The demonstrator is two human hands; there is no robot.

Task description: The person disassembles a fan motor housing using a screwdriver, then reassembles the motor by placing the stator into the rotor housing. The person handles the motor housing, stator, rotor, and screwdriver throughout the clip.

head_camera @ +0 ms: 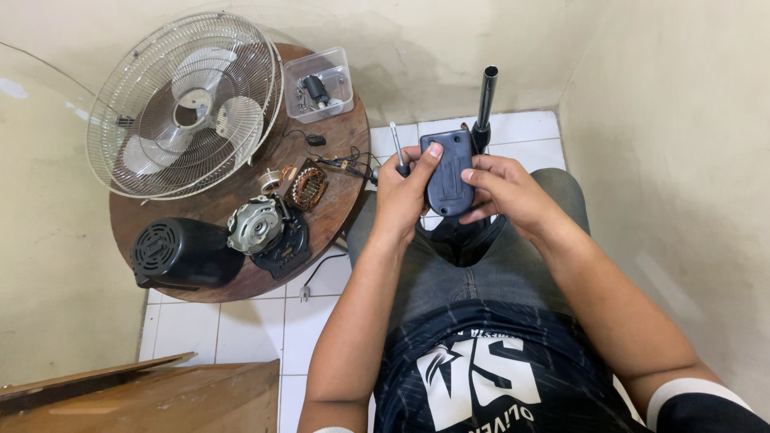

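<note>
Nearest me, my left hand (403, 195) pinches a slim metal-shafted screwdriver (395, 147) while thumbing the dark blue plastic fan housing (447, 172) over my lap; my right hand (504, 192) cups it. Loosening either grip could drop it onto the white tiles (257, 325).

Round wooden table (337, 204) with fan grille (180, 104), black motor housing (178, 252), stator (307, 186), clear plastic box (318, 83).
</note>
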